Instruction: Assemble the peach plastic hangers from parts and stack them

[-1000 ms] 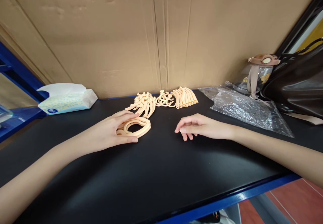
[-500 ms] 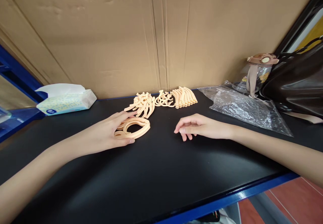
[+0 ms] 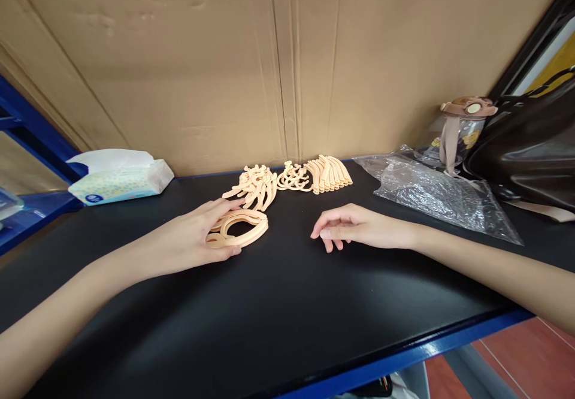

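My left hand is curved around a group of beige curved plastic pieces lying on the black tabletop. Its thumb rests along their near side and the fingers reach over the far side; the palm hides their left end. To the right, my right hand hovers at or just above the table, holding nothing, with its fingers loosely bent and a little apart. Behind the hands lie a tangled heap of beige curved pieces, a small cluster of beige hooks, and a neat row of beige arms.
A tissue pack sits at the back left. On the right lie a crumpled clear plastic bag, a drinking bottle with a strap, and a dark bag. Cardboard stands behind the table; its near edge is blue.
Almost nothing differs. The whole view has shifted very slightly, while both hands and the beige pieces keep their places.
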Demonstrator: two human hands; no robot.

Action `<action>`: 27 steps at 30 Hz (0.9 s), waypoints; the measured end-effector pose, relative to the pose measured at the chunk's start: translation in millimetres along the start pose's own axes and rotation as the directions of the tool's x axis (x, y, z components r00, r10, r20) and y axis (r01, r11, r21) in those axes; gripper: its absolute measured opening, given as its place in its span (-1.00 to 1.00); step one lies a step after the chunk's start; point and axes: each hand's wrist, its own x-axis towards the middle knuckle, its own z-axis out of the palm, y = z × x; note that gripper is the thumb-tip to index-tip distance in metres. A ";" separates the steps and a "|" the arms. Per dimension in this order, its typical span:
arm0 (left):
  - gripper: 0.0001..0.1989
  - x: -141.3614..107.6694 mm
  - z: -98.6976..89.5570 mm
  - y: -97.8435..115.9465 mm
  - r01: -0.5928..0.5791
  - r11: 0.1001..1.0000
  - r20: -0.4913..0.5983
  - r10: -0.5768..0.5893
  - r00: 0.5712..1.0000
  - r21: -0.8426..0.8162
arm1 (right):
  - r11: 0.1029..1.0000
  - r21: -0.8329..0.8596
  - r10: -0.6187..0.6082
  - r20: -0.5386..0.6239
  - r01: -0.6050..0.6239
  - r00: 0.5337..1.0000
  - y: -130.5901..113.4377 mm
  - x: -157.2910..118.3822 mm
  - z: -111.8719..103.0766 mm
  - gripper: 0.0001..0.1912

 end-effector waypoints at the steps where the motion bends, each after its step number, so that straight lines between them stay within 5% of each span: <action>1: -0.20 0.0 0.0 -0.4 -0.004 1.000 -0.006 0.004 1.000 -0.005 | 1.000 0.000 0.001 0.000 -0.001 1.000 0.0 0.1 0.0 -0.71; 10: -0.24 -8.7 2.5 -4.4 -0.012 1.000 -0.103 0.009 0.995 -0.027 | 1.000 -0.005 0.005 0.009 -0.005 1.000 -0.1 -0.8 0.1 -0.72; 27: -0.29 -8.2 8.5 -4.6 -0.020 0.998 -0.124 0.012 0.992 -0.064 | 1.000 -0.011 0.009 0.013 -0.009 1.000 -1.0 -1.6 -0.1 -0.72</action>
